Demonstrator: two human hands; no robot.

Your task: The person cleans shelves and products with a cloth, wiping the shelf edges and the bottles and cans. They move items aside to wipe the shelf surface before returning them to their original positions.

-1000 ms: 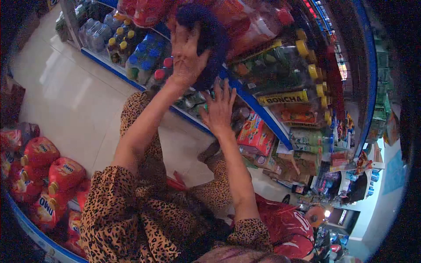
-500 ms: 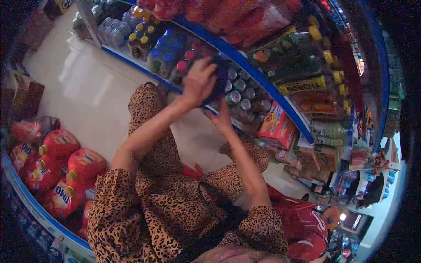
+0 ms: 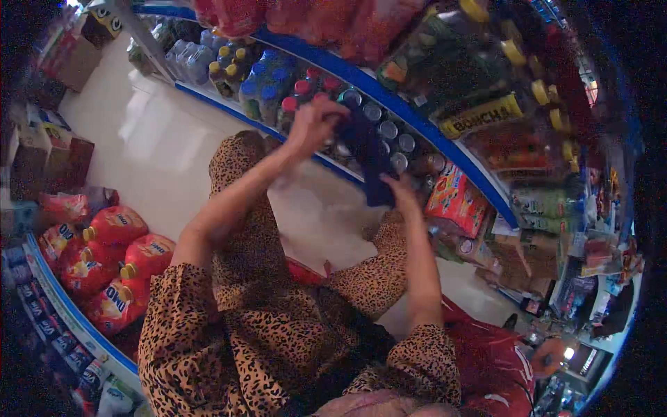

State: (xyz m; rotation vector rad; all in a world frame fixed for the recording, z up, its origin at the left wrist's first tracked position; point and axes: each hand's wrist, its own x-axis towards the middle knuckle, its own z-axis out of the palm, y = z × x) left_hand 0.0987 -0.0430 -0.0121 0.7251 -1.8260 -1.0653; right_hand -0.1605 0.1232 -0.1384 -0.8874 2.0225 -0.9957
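Observation:
A dark blue cloth (image 3: 367, 149) is stretched between my two hands in front of the lower shelf. My left hand (image 3: 316, 125) pinches its upper left end, close to the red-capped bottles (image 3: 303, 87). Lower down and to the right, my right hand (image 3: 401, 191) has its fingers closed on the cloth's other end. Behind the cloth stand several cans (image 3: 388, 130) with silvery tops, partly covered by it.
Bottles with blue caps (image 3: 268, 92) fill the shelf leftward. A blue shelf edge (image 3: 410, 118) crosses above the cans. A red box (image 3: 455, 201) sits right of them. Red OMO packs (image 3: 149, 255) are at lower left; a red plastic stool (image 3: 486, 361) is at lower right.
The dark cloth was bunched between my hands and now hangs stretched out. My right hand has moved down and right, and the view has shifted slightly.

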